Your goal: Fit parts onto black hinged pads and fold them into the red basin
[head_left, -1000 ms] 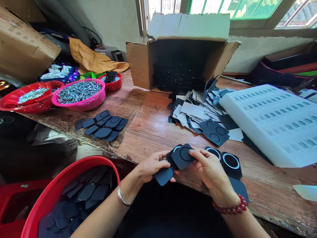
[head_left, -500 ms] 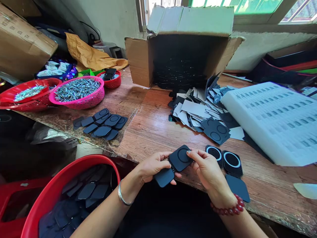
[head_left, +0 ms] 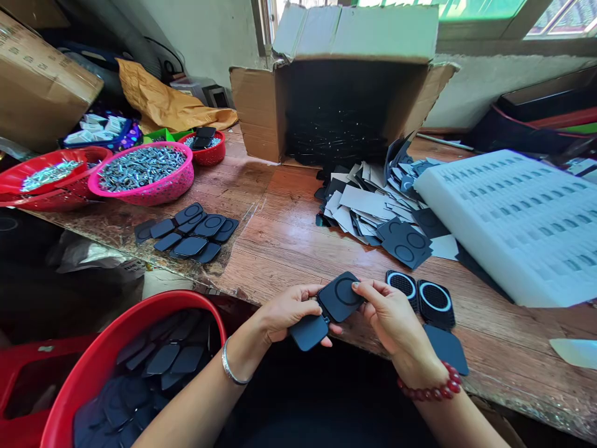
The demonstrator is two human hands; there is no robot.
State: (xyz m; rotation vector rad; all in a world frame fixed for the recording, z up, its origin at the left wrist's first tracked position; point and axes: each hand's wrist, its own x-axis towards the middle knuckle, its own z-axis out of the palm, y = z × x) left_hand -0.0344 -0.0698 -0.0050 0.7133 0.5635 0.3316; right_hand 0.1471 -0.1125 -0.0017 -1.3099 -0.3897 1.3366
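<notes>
Steadying a hinged black piece (head_left: 308, 334) just over the near edge of the worktop (head_left: 261, 264), the left hand (head_left: 286, 311) grips it by the hinge, thumb on top, while the right hand (head_left: 396, 320) pinches the outer corner of its ring-marked panel (head_left: 339, 298). The step looks like seating a thin cover; whether it is fully stuck down I cannot tell. Done well, corners and hinge side line up first, then pressure runs from one edge across, with the left grip firm so the hinge doesn't fold. Beside the right hand, partly hidden, an unfolded piece with white rings (head_left: 436, 302) lies along the near edge. Farther back are loose sheets (head_left: 368, 205), a white foam tray (head_left: 494, 249) to their right. Toward the near edge's left stretch lie ring-marked pieces (head_left: 190, 246), above a red tub (head_left: 69, 386).
</notes>
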